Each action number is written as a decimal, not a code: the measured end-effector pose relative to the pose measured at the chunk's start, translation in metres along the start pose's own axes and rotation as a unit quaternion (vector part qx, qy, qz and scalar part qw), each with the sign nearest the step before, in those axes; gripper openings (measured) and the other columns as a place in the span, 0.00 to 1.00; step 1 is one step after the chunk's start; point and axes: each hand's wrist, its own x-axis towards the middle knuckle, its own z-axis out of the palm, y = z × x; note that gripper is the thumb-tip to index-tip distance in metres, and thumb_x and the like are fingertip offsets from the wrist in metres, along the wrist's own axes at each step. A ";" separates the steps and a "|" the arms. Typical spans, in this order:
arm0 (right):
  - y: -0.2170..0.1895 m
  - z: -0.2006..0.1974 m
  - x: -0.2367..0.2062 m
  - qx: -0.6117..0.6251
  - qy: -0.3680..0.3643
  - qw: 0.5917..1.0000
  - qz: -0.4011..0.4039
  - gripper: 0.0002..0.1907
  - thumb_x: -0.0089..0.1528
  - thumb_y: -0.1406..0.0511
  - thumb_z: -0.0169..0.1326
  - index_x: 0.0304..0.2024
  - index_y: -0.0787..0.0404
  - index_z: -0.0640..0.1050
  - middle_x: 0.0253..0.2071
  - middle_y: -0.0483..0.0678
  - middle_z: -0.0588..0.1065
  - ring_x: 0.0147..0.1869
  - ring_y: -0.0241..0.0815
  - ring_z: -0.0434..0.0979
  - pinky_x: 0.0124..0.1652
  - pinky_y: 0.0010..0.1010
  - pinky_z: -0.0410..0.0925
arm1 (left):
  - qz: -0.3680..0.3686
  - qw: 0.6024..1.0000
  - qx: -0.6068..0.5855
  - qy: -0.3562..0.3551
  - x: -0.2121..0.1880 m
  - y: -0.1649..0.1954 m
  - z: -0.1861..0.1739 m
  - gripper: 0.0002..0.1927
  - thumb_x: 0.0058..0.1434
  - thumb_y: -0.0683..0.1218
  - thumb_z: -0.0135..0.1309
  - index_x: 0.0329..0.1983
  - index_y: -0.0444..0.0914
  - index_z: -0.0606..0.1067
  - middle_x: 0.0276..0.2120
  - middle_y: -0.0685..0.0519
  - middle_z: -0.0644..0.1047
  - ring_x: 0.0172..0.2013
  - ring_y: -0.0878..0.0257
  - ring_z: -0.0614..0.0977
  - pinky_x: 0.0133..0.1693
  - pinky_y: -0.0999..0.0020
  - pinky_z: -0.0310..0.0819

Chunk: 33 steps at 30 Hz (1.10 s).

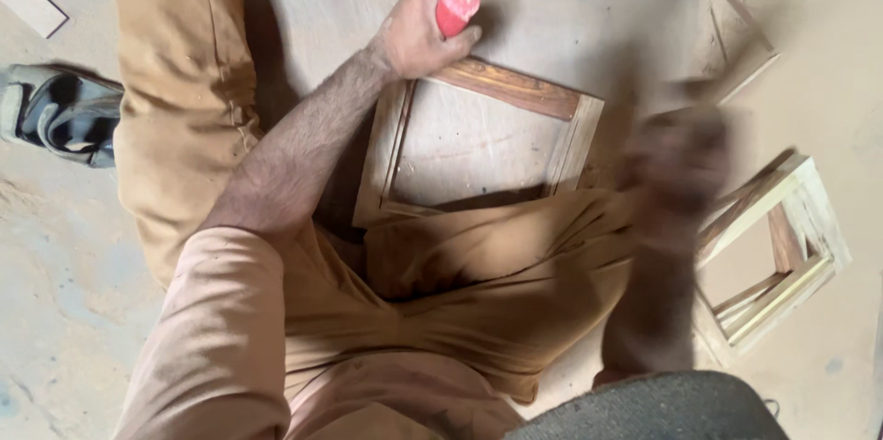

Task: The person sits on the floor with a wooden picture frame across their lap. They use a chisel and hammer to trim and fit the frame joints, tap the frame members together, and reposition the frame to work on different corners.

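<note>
1. Dusty plywood floor (570,8) carried everything; a grey shoe (60,114) lay at its left edge.
2. Left hand (418,35) clenched a red handle (457,3), touching the wooden frame (515,91) at mid-floor.
3. Right hand (676,164) was blurred; its grip could not be told.
4. Stacked pale frames (782,247) sat near the right edge.

dusty floor (74,311) — wooden frames (487,141), sandal (60,114)

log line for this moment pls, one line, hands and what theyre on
left hand: grips red handle at wooden frame corner | right hand: motion-blurred, grip unclear | frame rests against leg | frame stack at right
</note>
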 end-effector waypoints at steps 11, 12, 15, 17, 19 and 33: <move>-0.011 0.033 -0.001 -0.199 -0.322 0.925 -0.038 0.09 0.70 0.63 0.47 0.41 0.63 0.70 0.25 0.45 0.67 0.25 0.36 0.66 0.24 0.32 0.63 | 0.058 0.998 0.022 0.014 0.003 -0.014 0.003 0.10 0.67 0.45 0.60 0.38 0.33 0.74 0.27 0.48 0.76 0.28 0.57 0.79 0.36 0.59 0.77; -0.007 0.037 -0.001 -0.147 -0.311 0.939 -0.003 0.09 0.70 0.63 0.47 0.41 0.63 0.71 0.25 0.46 0.67 0.26 0.36 0.67 0.25 0.32 0.63 | 0.066 0.997 0.034 0.026 0.001 -0.019 0.004 0.10 0.70 0.45 0.60 0.38 0.33 0.75 0.27 0.48 0.75 0.29 0.56 0.79 0.36 0.58 0.77; 0.008 0.050 0.000 -0.026 -0.264 0.947 0.179 0.10 0.69 0.61 0.47 0.43 0.62 0.69 0.25 0.44 0.67 0.21 0.33 0.64 0.19 0.29 0.61 | -0.098 0.991 -0.094 -0.012 0.020 -0.047 0.012 0.11 0.72 0.46 0.48 0.37 0.36 0.75 0.26 0.56 0.77 0.28 0.66 0.83 0.32 0.67 0.83; 0.025 0.058 0.002 0.024 -0.236 0.949 0.208 0.11 0.70 0.60 0.49 0.44 0.62 0.68 0.25 0.43 0.68 0.21 0.31 0.65 0.19 0.27 0.64 | -0.232 0.971 0.015 -0.048 0.045 -0.077 0.013 0.15 0.73 0.50 0.48 0.35 0.37 0.76 0.25 0.56 0.77 0.27 0.67 0.82 0.31 0.68 0.81; 0.049 0.063 0.004 0.056 -0.246 0.947 0.201 0.12 0.71 0.59 0.49 0.45 0.62 0.68 0.27 0.42 0.69 0.23 0.30 0.67 0.21 0.24 0.68 | -0.326 0.943 0.013 -0.069 0.056 -0.107 0.019 0.15 0.73 0.51 0.48 0.36 0.37 0.76 0.25 0.55 0.77 0.26 0.67 0.82 0.31 0.67 0.81; 0.083 0.059 0.021 0.114 -0.227 0.940 0.226 0.11 0.72 0.59 0.46 0.45 0.61 0.70 0.29 0.43 0.69 0.23 0.31 0.67 0.22 0.25 0.65 | -0.029 0.993 0.102 -0.053 0.028 -0.022 0.016 0.16 0.68 0.56 0.53 0.42 0.38 0.76 0.26 0.50 0.78 0.25 0.61 0.82 0.28 0.62 0.81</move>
